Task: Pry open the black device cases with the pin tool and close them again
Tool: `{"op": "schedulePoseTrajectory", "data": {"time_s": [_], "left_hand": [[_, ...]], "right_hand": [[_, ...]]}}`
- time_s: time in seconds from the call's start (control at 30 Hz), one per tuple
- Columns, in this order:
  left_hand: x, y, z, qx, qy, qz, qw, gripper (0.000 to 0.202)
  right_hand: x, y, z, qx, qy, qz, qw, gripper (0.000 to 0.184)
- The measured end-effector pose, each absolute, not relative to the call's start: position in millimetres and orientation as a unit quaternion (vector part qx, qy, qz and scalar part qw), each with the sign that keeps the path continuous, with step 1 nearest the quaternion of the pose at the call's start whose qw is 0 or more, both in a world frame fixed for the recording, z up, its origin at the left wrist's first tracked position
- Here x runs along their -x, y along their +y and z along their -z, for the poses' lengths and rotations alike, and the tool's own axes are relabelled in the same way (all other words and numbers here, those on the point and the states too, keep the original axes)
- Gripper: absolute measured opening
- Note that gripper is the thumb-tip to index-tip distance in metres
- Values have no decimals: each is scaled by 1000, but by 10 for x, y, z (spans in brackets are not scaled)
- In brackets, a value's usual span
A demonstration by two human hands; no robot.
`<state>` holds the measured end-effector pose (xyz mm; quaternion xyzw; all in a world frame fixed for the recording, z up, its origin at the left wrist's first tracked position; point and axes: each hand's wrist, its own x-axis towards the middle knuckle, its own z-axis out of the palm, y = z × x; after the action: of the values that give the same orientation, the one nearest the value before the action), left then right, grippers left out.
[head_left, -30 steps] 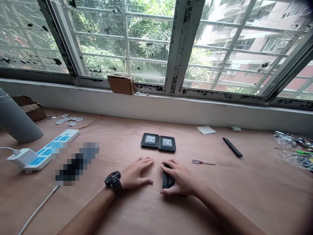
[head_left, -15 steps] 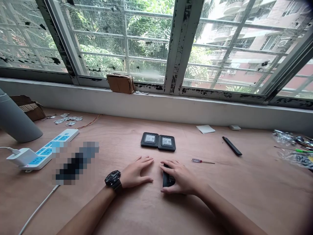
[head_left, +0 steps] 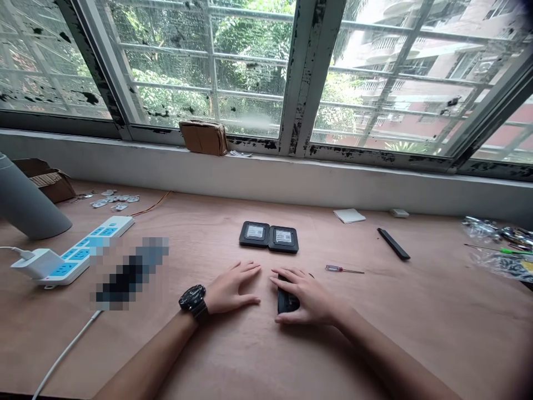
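On the plywood tabletop [head_left: 416,339], my right hand [head_left: 307,295] curls over a black device [head_left: 283,304] beside my open left hand [head_left: 231,289]; a slip could knock it into two square black cases [head_left: 255,234] ahead.

We're at a workshop bench | plywood top [head_left: 375,344] | screwdriver [head_left: 343,269] 2 o'clock | power strip [head_left: 79,253] 10 o'clock | window [head_left: 250,72] 12 o'clock

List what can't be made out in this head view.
- Black device: mostly hidden under the right hand.
- Object beside the power strip: pixelated, kind unknown.
- Labels on the black squares: too small to read.
- Plastic bags: contents too small, cut off by the right edge.
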<state>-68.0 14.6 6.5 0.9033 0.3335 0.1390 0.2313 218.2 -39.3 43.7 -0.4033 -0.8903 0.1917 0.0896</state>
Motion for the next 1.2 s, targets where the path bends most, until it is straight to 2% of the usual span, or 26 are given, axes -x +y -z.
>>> {"op": "schedulePoseTrajectory", "data": {"time_s": [0.17,0.5,0.93,1.03,1.2], "left_hand": [[672,140,-100,-904,331,-132,235,82],[686,144,-89,-906,334,-123,230,82],[682,143,-92,-907,328,-134,227,81],[679,135,-118,-908,330,-133,220,81],[657,97,-96,-911,337,-128,201,82]], "right_hand": [[-2271,-406,-380,415,-884,-188,103,115],[-2282,-447,-401,437,-883,-130,111,91],[-2116,-550,-424,491,-861,-40,127,73],[-2114,-538,-415,485,-864,-30,132,73],[-2198,-449,-349,436,-886,-78,138,79]]}}
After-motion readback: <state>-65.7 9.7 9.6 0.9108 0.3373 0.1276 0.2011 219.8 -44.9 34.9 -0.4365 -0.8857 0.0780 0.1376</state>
